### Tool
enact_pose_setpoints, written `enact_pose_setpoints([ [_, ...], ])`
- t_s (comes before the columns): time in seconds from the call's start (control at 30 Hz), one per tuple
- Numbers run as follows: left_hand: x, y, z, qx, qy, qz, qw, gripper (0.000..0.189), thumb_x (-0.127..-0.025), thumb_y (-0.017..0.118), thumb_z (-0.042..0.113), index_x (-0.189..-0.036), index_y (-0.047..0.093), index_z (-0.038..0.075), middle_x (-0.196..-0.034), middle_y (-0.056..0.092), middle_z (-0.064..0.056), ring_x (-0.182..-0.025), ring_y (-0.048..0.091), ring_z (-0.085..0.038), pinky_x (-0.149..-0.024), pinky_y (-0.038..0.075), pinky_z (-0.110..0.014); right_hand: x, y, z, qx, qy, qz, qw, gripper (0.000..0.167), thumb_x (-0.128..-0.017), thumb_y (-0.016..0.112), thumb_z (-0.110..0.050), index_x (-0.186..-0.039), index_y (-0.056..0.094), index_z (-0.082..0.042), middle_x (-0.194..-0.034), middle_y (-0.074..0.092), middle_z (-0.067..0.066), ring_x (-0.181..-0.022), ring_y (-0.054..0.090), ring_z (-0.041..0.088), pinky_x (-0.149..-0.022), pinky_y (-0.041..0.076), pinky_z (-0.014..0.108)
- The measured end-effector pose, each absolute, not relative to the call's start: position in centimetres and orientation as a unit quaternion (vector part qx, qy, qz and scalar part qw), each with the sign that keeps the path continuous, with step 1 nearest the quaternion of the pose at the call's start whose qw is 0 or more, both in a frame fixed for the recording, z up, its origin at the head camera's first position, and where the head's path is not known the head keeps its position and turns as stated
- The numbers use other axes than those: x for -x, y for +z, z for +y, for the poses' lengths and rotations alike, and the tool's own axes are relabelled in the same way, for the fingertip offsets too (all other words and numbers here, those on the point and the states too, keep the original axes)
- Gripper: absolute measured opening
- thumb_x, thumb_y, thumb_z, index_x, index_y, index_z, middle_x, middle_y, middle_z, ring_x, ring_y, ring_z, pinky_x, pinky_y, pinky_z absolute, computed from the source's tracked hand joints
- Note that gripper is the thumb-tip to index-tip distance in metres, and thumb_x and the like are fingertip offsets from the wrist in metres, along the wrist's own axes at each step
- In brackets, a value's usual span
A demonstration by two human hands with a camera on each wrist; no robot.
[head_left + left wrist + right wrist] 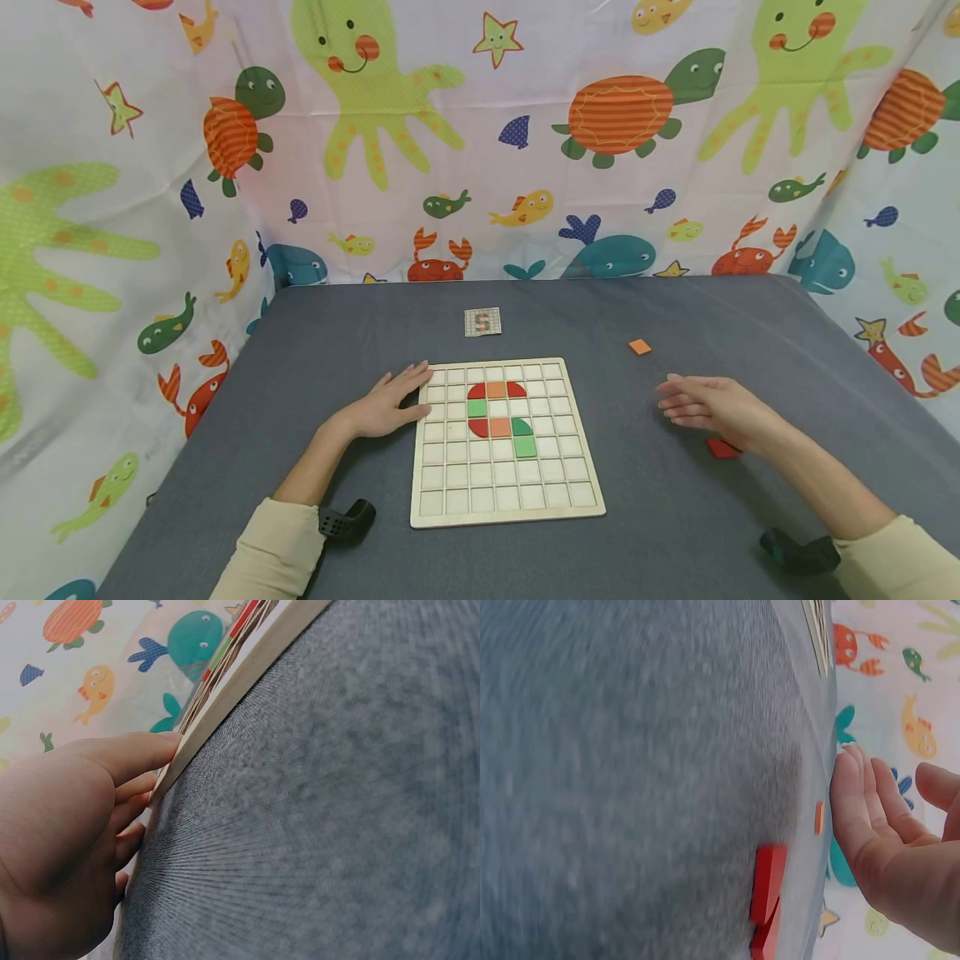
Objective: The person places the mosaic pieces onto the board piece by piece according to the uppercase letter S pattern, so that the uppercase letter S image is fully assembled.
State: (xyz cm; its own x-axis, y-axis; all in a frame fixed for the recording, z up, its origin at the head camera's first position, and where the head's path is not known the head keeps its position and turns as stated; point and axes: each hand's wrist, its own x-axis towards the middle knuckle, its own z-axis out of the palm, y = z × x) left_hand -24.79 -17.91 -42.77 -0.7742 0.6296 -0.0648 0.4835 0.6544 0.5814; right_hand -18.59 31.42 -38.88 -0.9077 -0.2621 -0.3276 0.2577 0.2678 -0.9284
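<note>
My left hand [386, 406] rests with extended fingers at the upper left edge of a wooden grid board [483, 500]. In the left wrist view its thumb touches the board's side [225, 697]. Red quarter-round pieces [477, 427], orange squares [496, 390], green squares [525, 447] and a green quarter-round piece [521, 427] sit in the grid, forming a curved line. My right hand [716, 408] hovers right of the board with loosely bent fingers and holds nothing. Two red pieces [769, 881] lie on the table near it, partly hidden by the wrist in the head view.
An orange square tile [640, 347] lies alone, beyond the right hand. Behind the board is a small gridded card [482, 322] with a coloured S-like pattern. Dark grey cloth [337, 325] covers the table. A curtain printed with sea animals [525, 208] hangs around its back and sides.
</note>
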Motion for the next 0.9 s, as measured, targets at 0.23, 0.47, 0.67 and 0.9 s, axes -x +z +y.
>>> enact_pose_setpoints([
  [0.23, 24.7, -42.8, -17.8, -0.307, 0.278, 0.900, 0.133, 0.067, -0.099, 0.054, 0.029, -0.150, 0.024, 0.000, -0.156, 0.016, -0.017, -0.143, 0.009, -0.035, -0.110, 0.001, -0.057, 18.6, -39.3, 33.4, 0.000, -0.597, 0.776, 0.204, 0.062, -0.102, 0.046, -0.033, -0.136, 0.037, 0.018, -0.114, 0.063, 0.014, -0.099, 0.064, 0.016, -0.086, 0.051, 0.032],
  [0.47, 24.7, -42.7, -17.8, -0.307, 0.278, 0.901, 0.131, 0.067, -0.099, 0.054, 0.030, -0.150, 0.023, -0.002, -0.155, 0.016, -0.018, -0.142, 0.009, -0.036, -0.110, 0.001, -0.058, 18.3, -39.5, 34.7, 0.002, -0.574, 0.799, 0.178, 0.062, -0.102, 0.046, -0.033, -0.135, 0.037, 0.019, -0.113, 0.063, 0.013, -0.098, 0.064, 0.012, -0.084, 0.051, 0.029],
  [0.67, 24.6, -42.6, -17.7, -0.310, 0.278, 0.900, 0.130, 0.067, -0.099, 0.053, 0.030, -0.150, 0.024, -0.002, -0.155, 0.016, -0.019, -0.142, 0.009, -0.036, -0.110, 0.001, -0.058, 18.0, -39.9, 35.8, -0.001, -0.548, 0.817, 0.179, 0.061, -0.102, 0.045, -0.033, -0.136, 0.037, 0.018, -0.115, 0.062, 0.017, -0.097, 0.064, 0.011, -0.083, 0.052, 0.028],
  [0.9, 24.5, -42.6, -17.7, -0.308, 0.283, 0.899, 0.128, 0.066, -0.099, 0.054, 0.028, -0.150, 0.023, -0.002, -0.155, 0.016, -0.019, -0.142, 0.009, -0.036, -0.110, 0.001, -0.058, 17.4, -40.0, 37.2, 0.003, -0.519, 0.835, 0.182, 0.059, -0.103, 0.046, -0.030, -0.135, 0.038, 0.019, -0.116, 0.062, 0.020, -0.095, 0.064, 0.009, -0.081, 0.052, 0.026],
])
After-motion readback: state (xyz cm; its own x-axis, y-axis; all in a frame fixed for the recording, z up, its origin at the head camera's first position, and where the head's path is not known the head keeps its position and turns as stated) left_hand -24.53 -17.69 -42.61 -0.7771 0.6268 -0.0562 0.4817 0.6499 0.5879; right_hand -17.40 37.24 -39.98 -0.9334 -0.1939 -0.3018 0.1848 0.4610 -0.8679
